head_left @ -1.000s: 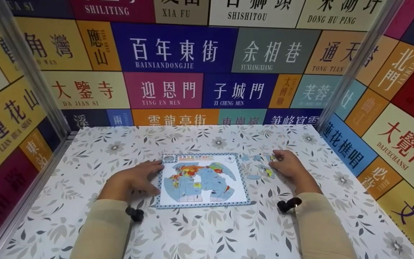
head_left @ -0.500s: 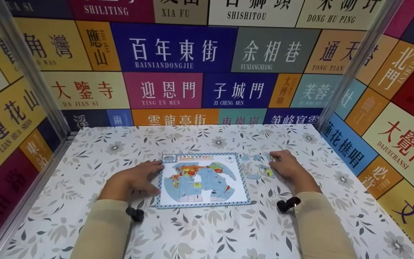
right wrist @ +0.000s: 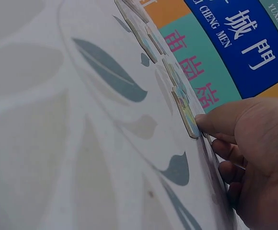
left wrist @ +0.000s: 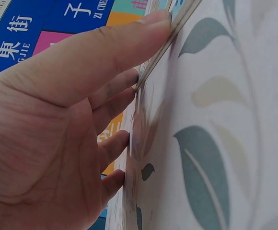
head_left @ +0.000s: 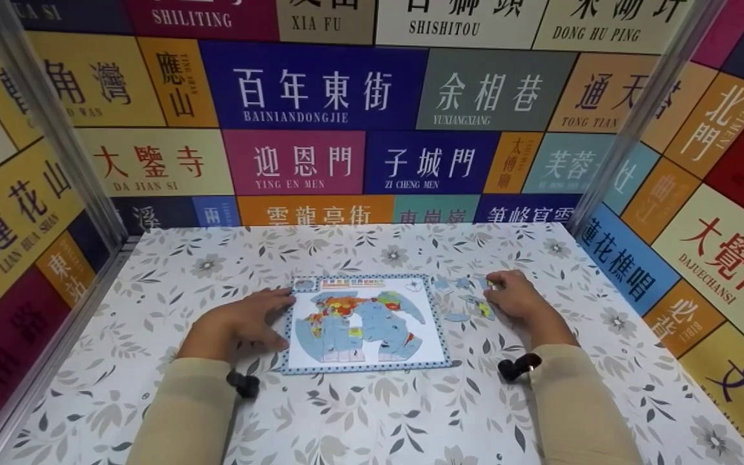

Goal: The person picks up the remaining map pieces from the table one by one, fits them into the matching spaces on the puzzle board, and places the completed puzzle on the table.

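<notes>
Your left hand (head_left: 252, 320) rests with fingers spread and only slightly bent, touching the left edge of the puzzle board (head_left: 431, 354); it does not grip it. Your right hand (head_left: 514, 297), with its fingers curled, is at the loose pieces (head_left: 462, 283), well apart from the left one. Its thumb touches one of these pieces, but I cannot tell if your fingers pinch it.

Beyond both of your hands, and at their two sides, stand walls (head_left: 314, 84) covered with coloured signs, which carry Chinese characters and Latin letters. Under your hands is the table (head_left: 346, 420), white, with a pattern of grey and beige leaves and flowers. Your forearms are in beige sleeves (head_left: 185, 407), which come from the near side.

Between your hands, nearer to the left one, the board lies flat, with a blue dotted border. On it is a partly filled world map (head_left: 385, 329), in blue, orange and green; white gaps show in its middle and at its right part. At each of your wrists there is a small black device (head_left: 243, 385). Between the board and your right hand, the loose pieces are scattered on the table, most of them pale blue; a bit of yellow-green shows close to your right fingertips.
</notes>
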Available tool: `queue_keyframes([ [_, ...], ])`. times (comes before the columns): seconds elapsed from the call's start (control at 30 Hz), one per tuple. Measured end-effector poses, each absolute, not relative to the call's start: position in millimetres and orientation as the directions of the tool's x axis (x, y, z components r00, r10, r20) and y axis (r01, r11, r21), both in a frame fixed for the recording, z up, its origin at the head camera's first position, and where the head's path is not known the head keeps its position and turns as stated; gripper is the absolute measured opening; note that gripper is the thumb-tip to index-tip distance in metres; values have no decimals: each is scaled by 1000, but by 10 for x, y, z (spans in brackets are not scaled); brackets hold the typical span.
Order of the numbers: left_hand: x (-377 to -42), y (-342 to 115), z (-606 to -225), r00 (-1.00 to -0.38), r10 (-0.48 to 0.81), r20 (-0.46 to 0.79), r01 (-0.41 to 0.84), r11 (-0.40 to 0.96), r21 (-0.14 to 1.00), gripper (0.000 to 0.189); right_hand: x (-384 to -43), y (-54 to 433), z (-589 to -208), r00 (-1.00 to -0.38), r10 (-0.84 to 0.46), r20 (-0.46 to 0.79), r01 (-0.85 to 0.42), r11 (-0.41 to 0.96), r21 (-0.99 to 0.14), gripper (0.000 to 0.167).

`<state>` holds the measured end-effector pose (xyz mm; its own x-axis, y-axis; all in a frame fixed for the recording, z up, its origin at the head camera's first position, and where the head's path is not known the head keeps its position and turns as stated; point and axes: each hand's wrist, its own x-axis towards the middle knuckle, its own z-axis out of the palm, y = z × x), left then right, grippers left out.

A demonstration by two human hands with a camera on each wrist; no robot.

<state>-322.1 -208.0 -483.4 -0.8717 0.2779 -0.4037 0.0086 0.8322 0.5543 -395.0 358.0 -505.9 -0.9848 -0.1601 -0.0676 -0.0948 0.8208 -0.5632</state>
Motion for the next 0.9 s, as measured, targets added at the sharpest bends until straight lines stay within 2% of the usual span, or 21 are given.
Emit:
queue_keyframes([
  [0.4,-3200,-2080,-4809,-876,273,-398,-3,822,570,99,-3930,3571,-5021,-978,-188,-87,-105,813,-573,59],
  [0.63,-3199,-2064,-4806,-871,247,-424,-43,823,567,101,-3925,3562,-5017,-986,-139,-95,-58,809,-585,60],
  [0.9,-3212,-2077,-4814,-872,256,-418,-29,824,566,101,-3895,3484,-4968,-990,-48,-131,44,783,-620,65],
])
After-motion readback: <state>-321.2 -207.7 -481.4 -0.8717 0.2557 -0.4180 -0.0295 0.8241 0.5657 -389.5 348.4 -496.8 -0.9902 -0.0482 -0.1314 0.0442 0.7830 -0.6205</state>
